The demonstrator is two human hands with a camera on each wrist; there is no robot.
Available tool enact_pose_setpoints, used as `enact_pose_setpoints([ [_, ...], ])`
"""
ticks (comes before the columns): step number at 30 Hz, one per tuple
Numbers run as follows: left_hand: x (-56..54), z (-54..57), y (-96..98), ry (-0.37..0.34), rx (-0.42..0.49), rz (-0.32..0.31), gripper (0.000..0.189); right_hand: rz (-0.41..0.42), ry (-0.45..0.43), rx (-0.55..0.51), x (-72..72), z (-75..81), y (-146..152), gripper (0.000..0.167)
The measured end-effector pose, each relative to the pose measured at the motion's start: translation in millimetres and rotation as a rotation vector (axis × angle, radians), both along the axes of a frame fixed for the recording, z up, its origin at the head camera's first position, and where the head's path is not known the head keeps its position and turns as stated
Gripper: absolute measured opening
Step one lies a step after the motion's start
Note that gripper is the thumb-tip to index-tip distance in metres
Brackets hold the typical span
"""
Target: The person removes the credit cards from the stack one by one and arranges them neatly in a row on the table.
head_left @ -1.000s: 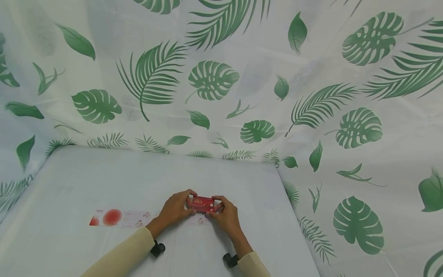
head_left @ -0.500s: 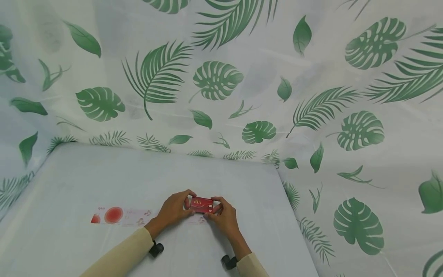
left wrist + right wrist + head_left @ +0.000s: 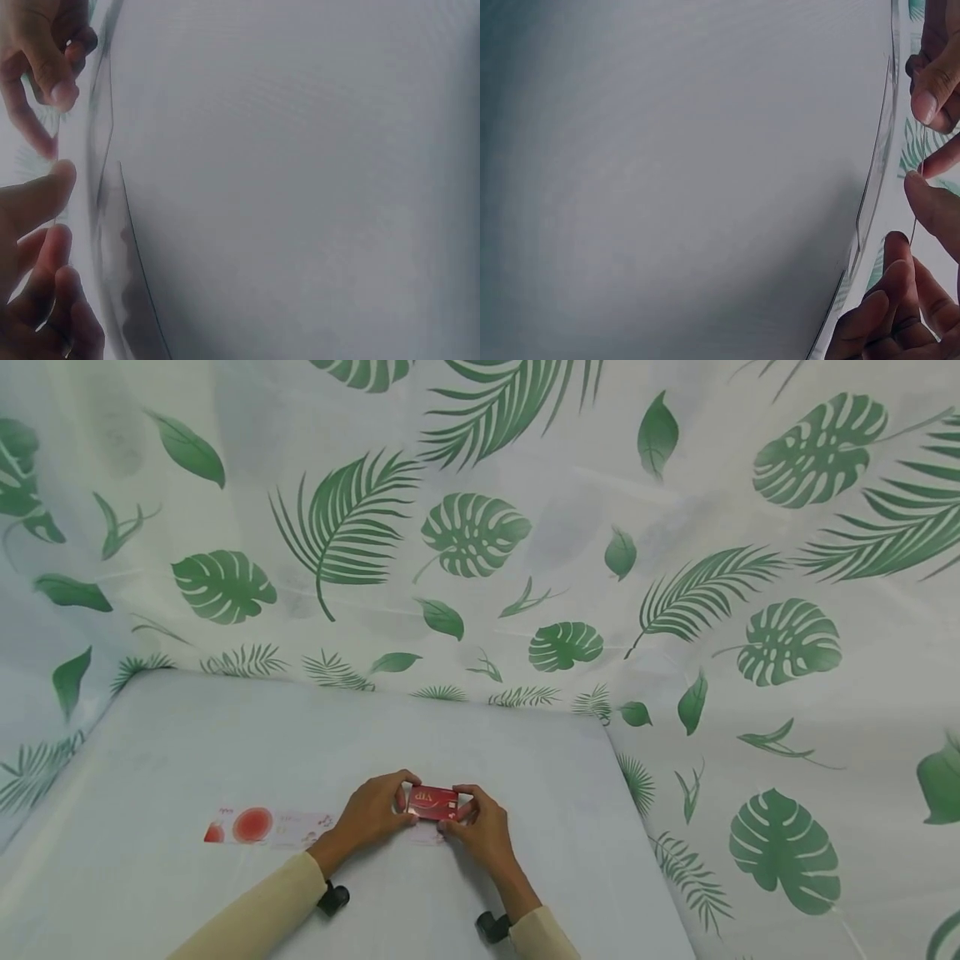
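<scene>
A red card [image 3: 433,803] with "VIP" lettering is held up just above the table between both hands. My left hand [image 3: 371,812] pinches its left end with thumb and fingers. At the card's right end, my right hand [image 3: 486,828] grips it the same way. Seen edge-on in the right wrist view, the card [image 3: 913,231] is a thin line between the fingertips. A flat printed strip [image 3: 288,829] with a red disc lies left of the hands, partly hidden by the left forearm. More pale pink print [image 3: 426,836] shows on the table below the card.
The white tabletop [image 3: 225,735] meets a leaf-patterned sheet [image 3: 480,443] at the back and right. Black wrist cameras [image 3: 334,900] sit on both wrists. Beige sleeves [image 3: 251,910] cover the forearms.
The card remains in both hands, its face tilting slightly. The hands have shifted a little left in view, while the background has drifted right.
</scene>
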State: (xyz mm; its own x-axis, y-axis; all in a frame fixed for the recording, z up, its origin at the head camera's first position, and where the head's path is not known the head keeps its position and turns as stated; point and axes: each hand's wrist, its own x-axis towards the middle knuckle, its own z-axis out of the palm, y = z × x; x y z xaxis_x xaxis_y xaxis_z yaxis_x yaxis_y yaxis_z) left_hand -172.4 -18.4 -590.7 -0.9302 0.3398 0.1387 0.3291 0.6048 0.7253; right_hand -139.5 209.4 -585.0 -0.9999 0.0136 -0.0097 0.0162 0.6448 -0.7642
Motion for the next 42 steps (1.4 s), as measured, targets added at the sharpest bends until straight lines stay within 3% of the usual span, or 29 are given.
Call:
enact_pose_setpoints([
  [13,-1.0,1.6,-10.5,0.003,-0.036,0.025,0.054,0.032,0.019,-0.003,-3.1,0.3,-10.6,0.059],
  [28,2.4,6.8,-27.4,-0.017,-0.065,0.044,0.054,0.06,-0.022,-0.023,-5.2,7.2,-26.6,0.059],
  [42,4.1,7.8,-36.5,0.044,-0.08,0.045,0.054,0.07,-0.013,-0.022,-8.0,2.7,-36.6,0.059],
])
